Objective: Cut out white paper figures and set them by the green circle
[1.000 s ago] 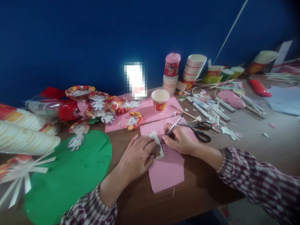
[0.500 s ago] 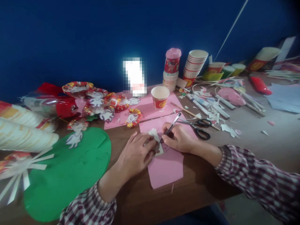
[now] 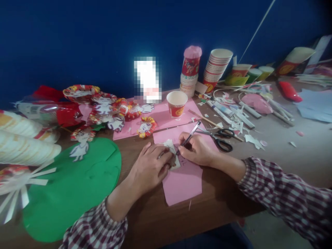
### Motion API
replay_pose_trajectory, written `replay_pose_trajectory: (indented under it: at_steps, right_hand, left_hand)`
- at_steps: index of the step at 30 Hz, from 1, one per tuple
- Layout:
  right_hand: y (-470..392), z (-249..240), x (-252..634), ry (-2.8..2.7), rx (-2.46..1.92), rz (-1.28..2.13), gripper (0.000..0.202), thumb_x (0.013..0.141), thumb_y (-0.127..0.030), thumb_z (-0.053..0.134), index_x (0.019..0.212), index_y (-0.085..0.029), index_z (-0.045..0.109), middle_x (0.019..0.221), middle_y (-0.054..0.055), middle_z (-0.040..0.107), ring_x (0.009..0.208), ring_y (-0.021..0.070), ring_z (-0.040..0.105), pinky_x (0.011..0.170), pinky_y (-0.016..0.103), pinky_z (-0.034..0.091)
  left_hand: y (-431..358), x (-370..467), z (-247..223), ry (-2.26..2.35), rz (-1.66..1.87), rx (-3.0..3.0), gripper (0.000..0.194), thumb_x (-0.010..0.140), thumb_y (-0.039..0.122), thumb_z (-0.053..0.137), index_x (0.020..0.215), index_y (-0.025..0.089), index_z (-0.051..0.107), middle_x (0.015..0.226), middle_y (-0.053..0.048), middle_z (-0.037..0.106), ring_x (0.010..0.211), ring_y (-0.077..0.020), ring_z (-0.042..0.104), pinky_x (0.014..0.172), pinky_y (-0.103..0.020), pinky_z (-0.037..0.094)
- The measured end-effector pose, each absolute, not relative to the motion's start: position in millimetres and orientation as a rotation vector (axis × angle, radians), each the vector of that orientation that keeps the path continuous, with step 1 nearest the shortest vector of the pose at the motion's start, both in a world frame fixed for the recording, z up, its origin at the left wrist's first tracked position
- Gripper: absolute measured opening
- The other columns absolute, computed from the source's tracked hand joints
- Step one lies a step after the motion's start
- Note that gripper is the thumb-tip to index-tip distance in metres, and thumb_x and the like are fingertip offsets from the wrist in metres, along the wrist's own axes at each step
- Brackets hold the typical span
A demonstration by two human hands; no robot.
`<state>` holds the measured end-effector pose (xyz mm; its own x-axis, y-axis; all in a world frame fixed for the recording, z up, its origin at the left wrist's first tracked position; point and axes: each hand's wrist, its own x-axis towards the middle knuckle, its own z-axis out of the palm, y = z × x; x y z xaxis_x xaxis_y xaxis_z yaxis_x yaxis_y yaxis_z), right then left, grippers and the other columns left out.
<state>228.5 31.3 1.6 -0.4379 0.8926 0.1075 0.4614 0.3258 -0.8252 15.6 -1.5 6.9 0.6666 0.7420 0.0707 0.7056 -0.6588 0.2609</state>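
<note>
In my right hand (image 3: 195,149) a pen (image 3: 191,134) is gripped, its tip down at the edge of a small white paper piece (image 3: 170,145). That piece lies on a pink sheet (image 3: 185,188), where dark drawn lines show beside it. My left hand (image 3: 150,164) rests palm down across the white piece, fingers spread and slightly bent, covering much of it. Just beyond my right hand lie black-handled scissors (image 3: 223,140). A paper cup (image 3: 176,104) stands upright behind the pink sheet.
Green paper (image 3: 75,193) and paper figures (image 3: 80,147) lie at left, near stacked cups (image 3: 28,148). More upright cups (image 3: 218,69) stand by the blue wall. Markers (image 3: 220,112) and paper scraps lie at right. A bright, pixelated upright shape (image 3: 147,79) is at the back.
The view has shifted slightly. Dark lines on the pink sheet beside the white piece look longer. Both hands keep about the same pose, the pen still in the right.
</note>
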Motion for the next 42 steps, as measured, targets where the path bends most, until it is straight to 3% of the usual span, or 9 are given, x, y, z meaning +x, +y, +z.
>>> replay_pose_trajectory:
  at_steps: [42]
  right_hand:
    - [31.0, -1.2, 229.8, -2.039, -1.159, 1.041, 0.009, 0.074, -0.015, 0.053, 0.077, -0.02, 0.046, 0.052, -0.008, 0.044, 0.045, 0.0075, 0.04, 0.043, 0.019, 0.029]
  left_hand:
    - [-0.8, 15.9, 6.3, 1.169, 0.252, 2.678, 0.027, 0.088, 0.024, 0.046, 0.112, 0.024, 0.058, 0.12, -0.009, 0.058, 0.114, -0.0259, 0.051, 0.104, -0.052, 0.03]
